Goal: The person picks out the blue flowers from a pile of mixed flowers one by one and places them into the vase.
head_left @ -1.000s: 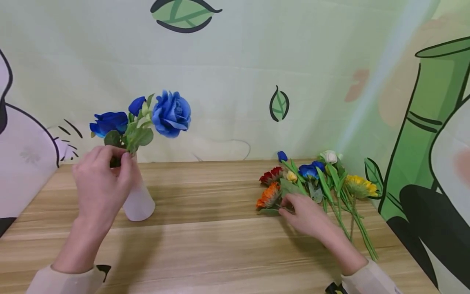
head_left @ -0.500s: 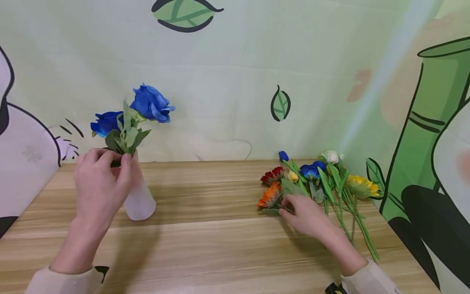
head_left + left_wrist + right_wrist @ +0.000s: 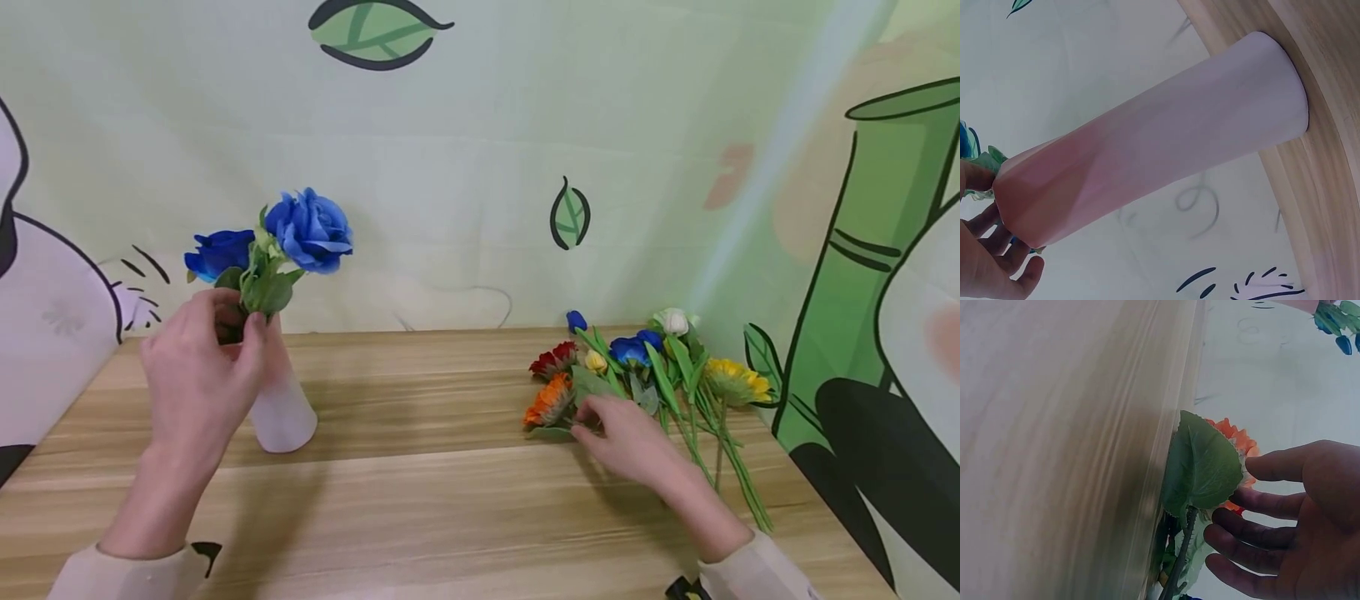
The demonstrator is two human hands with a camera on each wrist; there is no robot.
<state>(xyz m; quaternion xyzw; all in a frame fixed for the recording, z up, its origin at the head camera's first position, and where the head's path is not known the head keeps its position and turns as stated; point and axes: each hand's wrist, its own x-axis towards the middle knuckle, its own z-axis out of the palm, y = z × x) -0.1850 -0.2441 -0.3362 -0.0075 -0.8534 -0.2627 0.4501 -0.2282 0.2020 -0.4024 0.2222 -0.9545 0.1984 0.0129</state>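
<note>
At the mouth of a pink-and-white vase (image 3: 283,404), my left hand (image 3: 201,367) pinches the leafy stem of a light blue rose (image 3: 311,231) between thumb and fingers. A darker blue rose (image 3: 220,252) stands just left of that bloom. In the left wrist view, the fingers lie around the rim of the vase (image 3: 1147,137), and the blooms are mostly hidden. My right hand (image 3: 618,437) hovers beside an orange flower (image 3: 549,400) lying on the table. In the right wrist view its fingers are loosely extended near the flower's green leaf (image 3: 1204,465), gripping nothing visible.
Around the right hand lies a loose pile: a red flower (image 3: 555,359), a blue rose (image 3: 633,348), a white flower (image 3: 673,321) and a yellow sunflower (image 3: 737,382). Their green stems (image 3: 742,479) point toward the front right. A printed cloth backdrop (image 3: 465,167) rises behind the wooden table (image 3: 420,517).
The light blue rose has swung left and turned in my left hand, its bloom rising and then dipping. A small blue bud beside it is now hidden. The right hand has stayed put.
</note>
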